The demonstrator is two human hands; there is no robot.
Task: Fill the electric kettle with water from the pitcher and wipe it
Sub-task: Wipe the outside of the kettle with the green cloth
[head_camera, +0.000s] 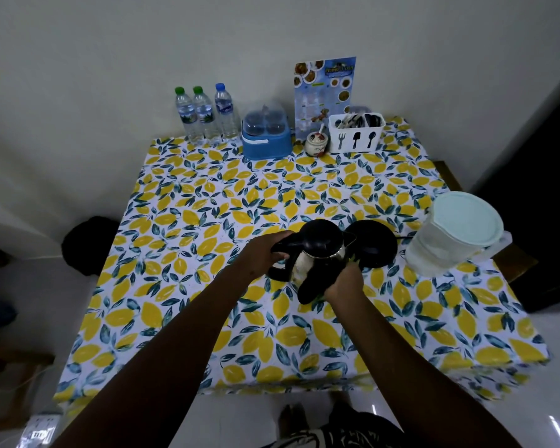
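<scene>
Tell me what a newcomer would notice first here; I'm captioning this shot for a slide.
The lemon-print tablecloth covers the whole table. At its centre the left hand holds the kettle by its handle, while the right hand presses a dark cloth against its side. The lidded pitcher stands to the right; three water bottles line the far edge.

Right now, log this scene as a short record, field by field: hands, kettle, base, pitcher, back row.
left hand: grips the kettle's black handle
right hand: presses a dark cloth against the kettle's side
kettle: lid shut, off its base, tilted toward the person
kettle base: on the table behind the kettle, nothing on it
pitcher: at the right edge, pale lid on, upright
back row: three water bottles, blue container, small jar, cutlery holder, menu card
tablecloth: lemon print
</scene>
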